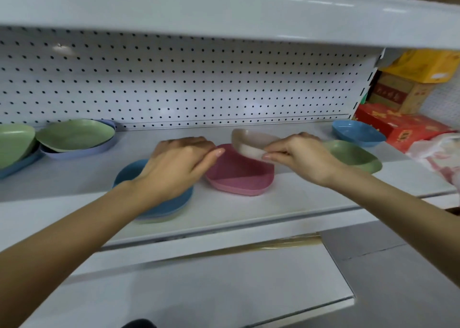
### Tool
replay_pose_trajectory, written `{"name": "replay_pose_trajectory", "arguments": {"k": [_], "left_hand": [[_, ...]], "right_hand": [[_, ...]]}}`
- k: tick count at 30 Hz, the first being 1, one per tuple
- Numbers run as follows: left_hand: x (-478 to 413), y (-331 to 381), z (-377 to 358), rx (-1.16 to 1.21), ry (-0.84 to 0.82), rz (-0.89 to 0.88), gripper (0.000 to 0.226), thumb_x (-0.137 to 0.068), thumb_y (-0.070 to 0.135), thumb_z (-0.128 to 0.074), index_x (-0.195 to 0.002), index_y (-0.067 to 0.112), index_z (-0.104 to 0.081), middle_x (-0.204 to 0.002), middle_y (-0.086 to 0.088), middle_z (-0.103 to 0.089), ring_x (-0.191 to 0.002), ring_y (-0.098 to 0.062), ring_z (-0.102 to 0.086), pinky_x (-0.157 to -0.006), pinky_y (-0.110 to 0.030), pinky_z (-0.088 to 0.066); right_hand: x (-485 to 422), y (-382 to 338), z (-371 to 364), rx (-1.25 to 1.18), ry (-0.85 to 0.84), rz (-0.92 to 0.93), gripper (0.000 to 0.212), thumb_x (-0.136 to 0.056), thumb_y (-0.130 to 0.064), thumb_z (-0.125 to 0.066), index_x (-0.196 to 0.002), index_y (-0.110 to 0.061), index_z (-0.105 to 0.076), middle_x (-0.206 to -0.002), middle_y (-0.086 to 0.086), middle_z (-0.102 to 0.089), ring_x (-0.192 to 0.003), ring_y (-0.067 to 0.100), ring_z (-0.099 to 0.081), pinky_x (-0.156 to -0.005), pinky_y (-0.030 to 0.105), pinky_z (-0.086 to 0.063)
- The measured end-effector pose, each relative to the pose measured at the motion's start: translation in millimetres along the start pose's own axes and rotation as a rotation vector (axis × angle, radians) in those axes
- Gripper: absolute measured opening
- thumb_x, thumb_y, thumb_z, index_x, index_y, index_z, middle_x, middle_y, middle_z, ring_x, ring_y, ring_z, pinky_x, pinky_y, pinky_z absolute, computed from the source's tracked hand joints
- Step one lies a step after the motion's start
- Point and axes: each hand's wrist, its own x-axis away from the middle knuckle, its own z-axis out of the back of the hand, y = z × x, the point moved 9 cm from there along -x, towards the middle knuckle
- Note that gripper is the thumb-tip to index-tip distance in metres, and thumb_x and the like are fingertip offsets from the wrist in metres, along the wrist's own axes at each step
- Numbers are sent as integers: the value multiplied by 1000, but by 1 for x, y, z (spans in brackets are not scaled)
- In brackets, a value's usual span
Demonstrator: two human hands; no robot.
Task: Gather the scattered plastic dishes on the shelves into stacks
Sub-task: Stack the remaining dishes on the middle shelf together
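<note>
Nearest the camera, a lower shelf (224,278) lay bare of dishes. On the middle shelf (286,203), a blue dish (129,172) sat on top of a small pile near the front edge, and the left hand (174,168) was laid flat over it, fingers (214,154) held together and stretched toward the pink dish (239,175) just beside it. The hand pinched nothing; it was judged to be steadying the pile as a base for stacking. The pink dish stood on its own, empty.

Above the pink dish's far rim, a beige dish (251,143) was held tilted by the right hand (306,158), its near rim pinched between thumb and fingers (270,156). It was probably lifted so as to be nested into the pink dish or carried to the blue pile; which could not be told.

To the right, a green dish (356,155) rested partly behind the right hand, and a second blue dish (358,133) farther back, both empty and loose. At far left, a green dish was nested in a lilac dish (82,150), beside another green dish in a blue one. Behind all stood the pegboard (186,83), with red boxes (403,128) at right.
</note>
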Motion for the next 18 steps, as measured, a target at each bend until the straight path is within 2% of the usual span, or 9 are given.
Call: {"name": "replay_pose_trajectory", "arguments": {"k": [2,4,7,9,12,14,18], "left_hand": [[2,-3,-2,6,-32,16,70,-81,64,-5,-113,31,-57,-114,15,-58,-100,-13,-55,-75,-28,-35],[4,-5,-13,20,-124,11,69,-82,68,-8,-129,33,-45,-130,14,-49,-112,-12,-51,-85,-30,-40],[8,-8,-27,100,-249,42,57,-92,59,-22,-140,30,-30,-141,8,-41,-124,-15,-43,-98,-32,-36],[9,-8,-29,138,-274,33,54,-94,53,-25,-140,26,-34,-142,6,-41,-125,-16,-41,-101,-30,-33],[10,-6,-33,174,-294,-25,68,-89,64,-17,-134,23,-46,-139,5,-46,-126,-14,-41,-102,-22,-28],[11,-3,-36,164,-305,-79,77,-82,67,-10,-129,23,-52,-139,6,-48,-126,-13,-41,-104,-20,-26],[11,10,-42,65,-346,-178,73,-82,64,-8,-118,25,-59,-125,5,-57,-118,-15,-48,-101,-23,-26]], "right_hand": [[4,-13,-7,93,4,28,30,-92,-45,-48,-97,-22,-66,-84,5,-67,-86,29,-59,-75,34,-47],[6,-22,-13,142,28,61,34,-93,-47,-42,-98,-22,-64,-89,2,-68,-87,27,-59,-71,33,-47],[8,-33,-27,64,-14,80,34,-94,-48,-39,-99,-24,-64,-88,0,-68,-85,25,-60,-71,35,-49],[9,-38,-38,-135,-95,82,32,-94,-45,-42,-106,-29,-66,-97,-3,-71,-94,20,-63,-81,36,-49],[11,-35,-37,-298,-153,51,29,-94,-36,-48,-115,-25,-66,-116,-10,-67,-109,7,-59,-94,26,-43],[13,-24,-36,-313,-189,18,30,-92,-36,-52,-116,-24,-66,-118,-11,-66,-110,6,-59,-94,20,-41],[21,-3,-48,-200,-313,-19,39,-88,-45,-53,-123,-27,-61,-130,-10,-58,-120,12,-53,-104,25,-36]]}}
